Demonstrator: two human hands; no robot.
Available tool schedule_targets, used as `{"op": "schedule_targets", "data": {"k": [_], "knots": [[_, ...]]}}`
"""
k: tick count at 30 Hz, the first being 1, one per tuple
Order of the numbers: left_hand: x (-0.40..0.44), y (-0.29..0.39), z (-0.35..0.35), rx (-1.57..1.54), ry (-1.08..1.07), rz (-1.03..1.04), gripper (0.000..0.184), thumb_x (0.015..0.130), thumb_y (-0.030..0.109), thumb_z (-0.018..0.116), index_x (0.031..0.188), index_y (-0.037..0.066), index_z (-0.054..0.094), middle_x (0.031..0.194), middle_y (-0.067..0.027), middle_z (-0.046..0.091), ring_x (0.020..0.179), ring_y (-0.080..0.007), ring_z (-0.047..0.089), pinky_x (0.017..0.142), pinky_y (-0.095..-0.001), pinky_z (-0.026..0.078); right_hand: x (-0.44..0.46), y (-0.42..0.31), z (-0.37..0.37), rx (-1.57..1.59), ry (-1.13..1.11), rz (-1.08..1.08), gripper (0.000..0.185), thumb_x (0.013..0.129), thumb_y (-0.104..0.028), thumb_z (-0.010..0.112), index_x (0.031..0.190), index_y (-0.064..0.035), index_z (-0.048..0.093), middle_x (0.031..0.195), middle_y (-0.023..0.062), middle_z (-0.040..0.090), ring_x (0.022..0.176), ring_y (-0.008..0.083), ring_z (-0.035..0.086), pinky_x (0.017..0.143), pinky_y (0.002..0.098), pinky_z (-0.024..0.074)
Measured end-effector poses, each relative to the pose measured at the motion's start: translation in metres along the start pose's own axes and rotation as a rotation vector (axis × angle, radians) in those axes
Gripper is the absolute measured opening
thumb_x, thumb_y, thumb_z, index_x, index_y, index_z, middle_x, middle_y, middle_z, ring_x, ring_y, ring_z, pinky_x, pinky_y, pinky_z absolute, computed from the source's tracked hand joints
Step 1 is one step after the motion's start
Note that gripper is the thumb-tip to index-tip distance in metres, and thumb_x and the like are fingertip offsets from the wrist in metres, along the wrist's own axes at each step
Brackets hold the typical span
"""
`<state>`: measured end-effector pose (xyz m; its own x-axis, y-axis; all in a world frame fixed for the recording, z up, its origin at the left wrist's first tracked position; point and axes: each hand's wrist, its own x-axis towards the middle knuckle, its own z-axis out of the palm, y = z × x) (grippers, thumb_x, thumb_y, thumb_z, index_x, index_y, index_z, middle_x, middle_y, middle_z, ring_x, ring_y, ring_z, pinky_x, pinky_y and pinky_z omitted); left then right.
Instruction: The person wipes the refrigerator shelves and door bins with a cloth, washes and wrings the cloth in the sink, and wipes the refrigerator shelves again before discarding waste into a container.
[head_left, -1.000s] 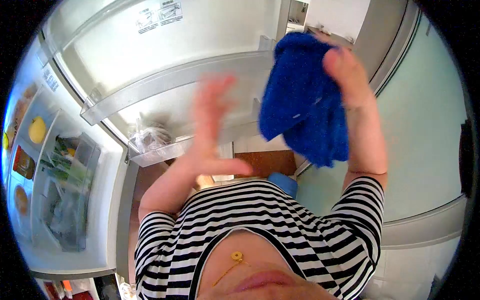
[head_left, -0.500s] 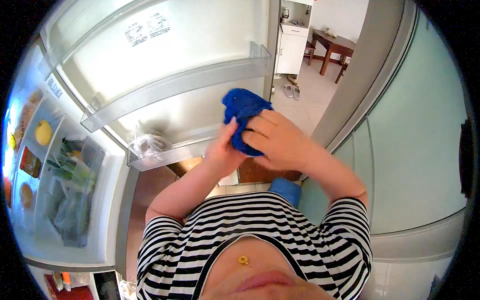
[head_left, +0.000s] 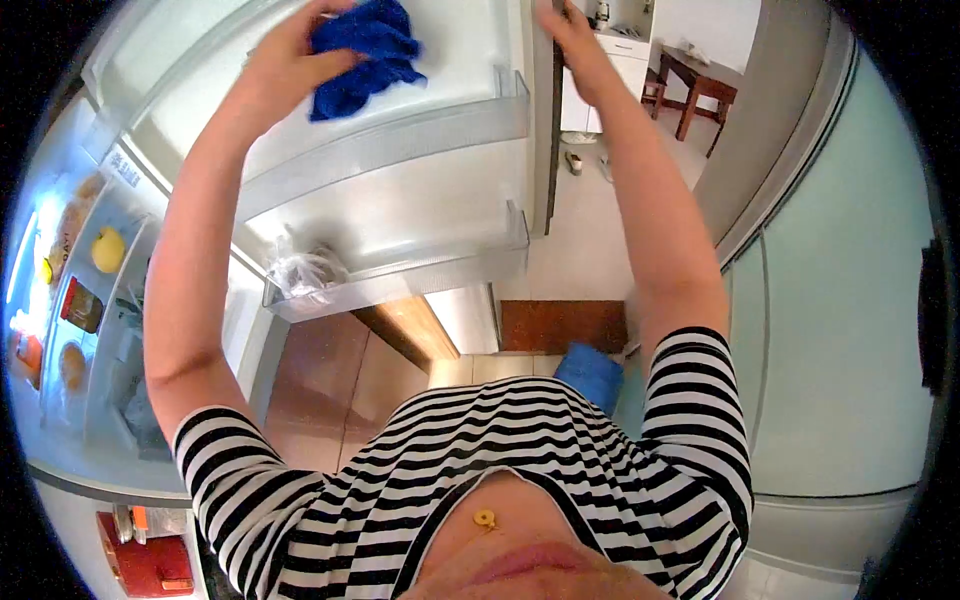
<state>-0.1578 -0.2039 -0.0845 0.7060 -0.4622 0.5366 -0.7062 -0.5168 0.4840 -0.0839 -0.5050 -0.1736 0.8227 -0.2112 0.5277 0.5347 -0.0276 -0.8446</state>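
A crumpled blue cloth (head_left: 365, 60) is gripped in my left hand (head_left: 285, 75), in front of the inner side of the open fridge door (head_left: 450, 50). The cloth hangs above the upper clear door shelf (head_left: 390, 150). At the top of the view, my right hand (head_left: 572, 35) is on the free edge of the door, its thumb and fingers on either side; the fingertips are partly cut off by the frame. Lower on the door, a clear shelf (head_left: 400, 283) holds a knotted plastic bag (head_left: 305, 272).
Left of the door, the fridge interior shows a yellow fruit (head_left: 108, 250) and a red-lidded jar (head_left: 82, 306). A frosted glass panel (head_left: 845, 300) stands at the right. Beyond are a wooden table (head_left: 700, 78), a white cabinet (head_left: 625, 75) and a brown mat (head_left: 562, 326).
The cloth has passed from my right hand to my left and moved up and left to the door. My right hand has let it go and moved to the door's edge.
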Motion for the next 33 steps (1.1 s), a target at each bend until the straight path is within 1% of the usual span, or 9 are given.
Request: {"op": "schedule_targets", "data": {"k": [2,8,12,15,18,20,24,26,33], "knots": [[0.030,-0.017,0.017,0.368,-0.167,0.102,0.042,0.074,0.011,0.067,0.113,0.001,0.053,0.094,-0.0088,0.062,0.086,-0.0175,0.059,0.077,-0.0288,0.047,0.004,0.003,0.004,0.017,-0.038,-0.054,0.088,0.077,-0.049,0.065,0.139,-0.0036,0.022,0.131,0.0164,0.040,0.117,0.0286,0.041,0.095,0.0383,0.0369],[0.067,-0.008,0.096,0.800,-0.373,0.384,0.031,0.070,0.017,0.068,0.095,0.000,0.062,0.083,-0.0213,0.061,0.082,-0.0376,0.059,0.075,-0.0407,0.046,0.013,0.030,0.016,0.039,0.054,-0.238,0.087,0.075,-0.044,0.068,0.138,-0.0032,0.024,0.126,0.0190,0.043,0.113,0.0268,0.044,0.091,0.0366,0.0389],[0.070,-0.010,0.088,0.675,-0.596,0.356,0.029,0.071,0.011,0.064,0.098,0.001,0.060,0.093,-0.0183,0.061,0.090,-0.0331,0.059,0.081,-0.0368,0.046,0.017,0.030,0.015,0.060,0.044,-0.266,0.083,0.075,-0.039,0.070,0.136,-0.0031,0.027,0.122,0.0177,0.046,0.109,0.0249,0.047,0.088,0.0342,0.0409],[0.050,-0.029,0.065,0.147,-0.732,0.396,0.044,0.063,-0.006,0.057,0.106,0.002,0.055,0.115,-0.0093,0.052,0.108,-0.0229,0.049,0.096,-0.0330,0.036,0.015,0.033,0.018,0.045,0.083,-0.259,0.079,0.077,-0.039,0.069,0.135,-0.0033,0.029,0.118,0.0168,0.049,0.105,0.0241,0.049,0.086,0.0341,0.0419],[0.048,-0.018,0.035,0.180,-0.949,0.217,0.043,0.064,-0.002,0.058,0.107,0.004,0.056,0.107,-0.0104,0.056,0.105,-0.0230,0.051,0.095,-0.0326,0.037,0.012,0.030,0.014,-0.025,0.131,-0.272,0.076,0.078,-0.040,0.067,0.135,-0.0044,0.029,0.113,0.0152,0.052,0.099,0.0223,0.051,0.082,0.0338,0.0427],[0.044,-0.006,0.022,0.539,-0.770,0.211,0.039,0.066,0.001,0.060,0.105,0.004,0.058,0.098,-0.0091,0.059,0.096,-0.0217,0.055,0.088,-0.0314,0.042,0.006,0.020,0.014,0.052,0.046,-0.170,0.077,0.079,-0.040,0.067,0.135,-0.0053,0.029,0.114,0.0146,0.051,0.099,0.0212,0.051,0.082,0.0328,0.0428],[0.047,-0.014,0.059,0.157,-0.411,0.139,0.029,0.081,0.022,0.064,0.101,0.000,0.060,0.081,-0.0043,0.064,0.071,-0.0101,0.056,0.066,-0.0271,0.048,0.021,0.041,0.016,0.139,0.067,-0.262,0.072,0.081,-0.038,0.065,0.134,-0.0052,0.030,0.111,0.0135,0.052,0.099,0.0201,0.050,0.082,0.0313,0.0428],[0.046,-0.006,0.083,0.337,-0.424,0.195,0.033,0.085,0.031,0.060,0.098,0.000,0.062,0.078,-0.0029,0.063,0.067,-0.0110,0.056,0.062,-0.0271,0.047,0.025,0.046,0.017,0.104,0.065,-0.324,0.070,0.081,-0.037,0.066,0.132,-0.0049,0.032,0.112,0.0134,0.052,0.100,0.0200,0.050,0.082,0.0312,0.0426],[0.039,-0.012,0.094,0.107,-0.481,0.098,0.038,0.082,0.030,0.053,0.102,-0.001,0.061,0.086,-0.0053,0.063,0.080,-0.0140,0.055,0.075,-0.0272,0.044,0.022,0.047,0.019,0.088,0.160,-0.331,0.070,0.079,-0.039,0.065,0.129,0.0012,0.037,0.110,0.0124,0.055,0.100,0.0173,0.050,0.087,0.0278,0.0399]]}}
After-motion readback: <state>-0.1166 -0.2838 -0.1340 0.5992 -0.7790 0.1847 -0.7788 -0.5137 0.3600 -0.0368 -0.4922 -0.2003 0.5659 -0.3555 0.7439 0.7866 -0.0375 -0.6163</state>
